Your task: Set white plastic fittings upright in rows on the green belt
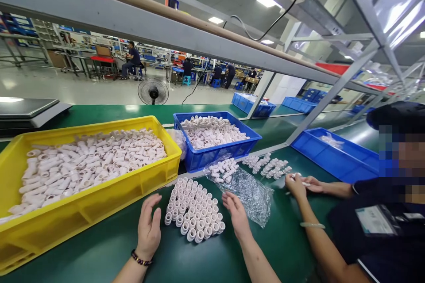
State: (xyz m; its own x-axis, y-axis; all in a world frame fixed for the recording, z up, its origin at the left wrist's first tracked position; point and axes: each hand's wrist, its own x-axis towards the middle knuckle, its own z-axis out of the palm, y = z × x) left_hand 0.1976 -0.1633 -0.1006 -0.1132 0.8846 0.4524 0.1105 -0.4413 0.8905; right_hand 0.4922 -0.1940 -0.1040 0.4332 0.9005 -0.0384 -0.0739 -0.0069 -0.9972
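A block of white plastic tube fittings (194, 210) stands upright in close rows on the green tabletop. My left hand (148, 225) is at the left of this block, fingers apart and palm turned inward, holding nothing. On the other side my right hand (236, 214) is also open, its fingertips near the block's right edge. Just beyond my right hand lies a clear plastic bag (254, 194), with a small heap of white fittings (224, 170) at its upper left.
A yellow bin (96, 212) and a blue bin (221, 148), both full of fittings, stand behind. At right a co-worker's hands (300, 184) hold white fittings near more rows (268, 166). Another blue bin (335, 154) and a metal frame post (328, 97) stand there.
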